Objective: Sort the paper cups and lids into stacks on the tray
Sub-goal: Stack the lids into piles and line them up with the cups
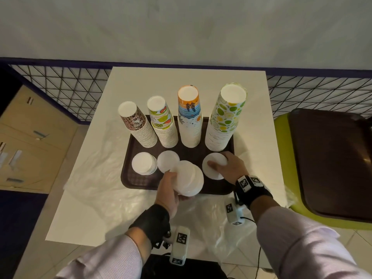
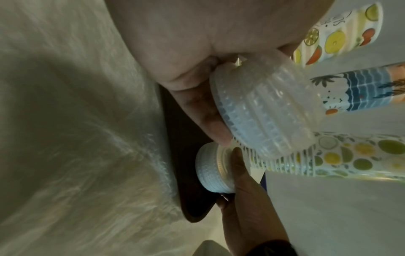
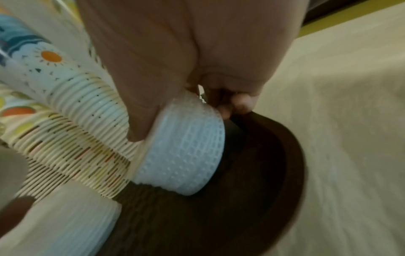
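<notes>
white table [image 1: 84, 198] under clear plastic [image 1: 104, 178], grey wall [image 1: 181, 27] behind; both hands grip lid stacks on brown tray [image 1: 128, 176].

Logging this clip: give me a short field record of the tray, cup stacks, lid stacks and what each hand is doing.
tray: brown tray on a white table
cup stacks: four, upside down along the tray's far side; leopard-print stack, fruit-print stack, beach-print stack, lime-print stack
lid stacks resting on tray: two at near left
left hand: grips a tilted stack of white lids above the tray's near edge
right hand: grips a lid stack in front of the lime-print stack
</notes>
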`<state>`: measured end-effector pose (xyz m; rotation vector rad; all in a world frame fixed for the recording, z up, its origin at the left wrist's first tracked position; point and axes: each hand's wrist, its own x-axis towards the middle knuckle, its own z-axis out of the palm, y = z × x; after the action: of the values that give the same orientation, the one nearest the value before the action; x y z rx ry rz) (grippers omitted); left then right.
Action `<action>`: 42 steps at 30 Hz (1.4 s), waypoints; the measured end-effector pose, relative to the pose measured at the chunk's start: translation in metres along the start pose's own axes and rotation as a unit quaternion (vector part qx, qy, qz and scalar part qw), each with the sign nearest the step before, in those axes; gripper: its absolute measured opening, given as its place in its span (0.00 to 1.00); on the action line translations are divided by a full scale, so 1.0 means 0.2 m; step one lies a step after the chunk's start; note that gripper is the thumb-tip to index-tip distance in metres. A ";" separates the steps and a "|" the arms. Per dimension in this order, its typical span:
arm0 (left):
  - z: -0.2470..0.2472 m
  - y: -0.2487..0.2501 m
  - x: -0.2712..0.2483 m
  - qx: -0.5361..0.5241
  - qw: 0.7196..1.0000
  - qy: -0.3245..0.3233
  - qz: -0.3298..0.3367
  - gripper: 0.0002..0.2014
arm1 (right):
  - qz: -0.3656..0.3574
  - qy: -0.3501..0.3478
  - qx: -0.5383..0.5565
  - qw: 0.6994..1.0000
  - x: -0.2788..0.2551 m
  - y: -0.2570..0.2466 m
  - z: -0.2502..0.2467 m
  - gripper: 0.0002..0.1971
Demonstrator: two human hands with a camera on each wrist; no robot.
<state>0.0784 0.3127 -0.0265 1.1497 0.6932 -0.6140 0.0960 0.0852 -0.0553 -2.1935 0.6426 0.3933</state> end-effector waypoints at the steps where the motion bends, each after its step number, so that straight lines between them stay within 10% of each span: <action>1: 0.00 0.01 0.00 -0.008 1.000 -0.002 -0.002 0.24 | -0.009 0.004 -0.016 1.000 0.01 0.00 0.00 0.33; 20: 0.00 0.06 0.04 -0.034 0.999 0.014 -0.013 0.25 | -0.101 0.125 -0.140 0.977 -0.14 -0.02 0.04 0.48; 25: 0.02 0.07 0.06 -0.027 1.000 0.015 0.004 0.28 | -0.175 0.256 0.000 0.951 -0.28 -0.09 0.04 0.30; 31: 0.11 0.08 0.01 0.088 0.991 -0.055 0.081 0.26 | -0.059 -0.043 0.212 0.974 -0.43 -0.28 0.12 0.42; 42: 0.08 0.16 -0.05 0.253 0.951 -0.124 0.124 0.14 | -0.001 -0.108 0.424 0.899 -0.43 -0.25 0.18 0.22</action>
<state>0.0982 0.3076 0.0035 1.5716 0.1654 -0.7276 0.0510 0.1680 -0.0059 -1.2953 0.5452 0.2742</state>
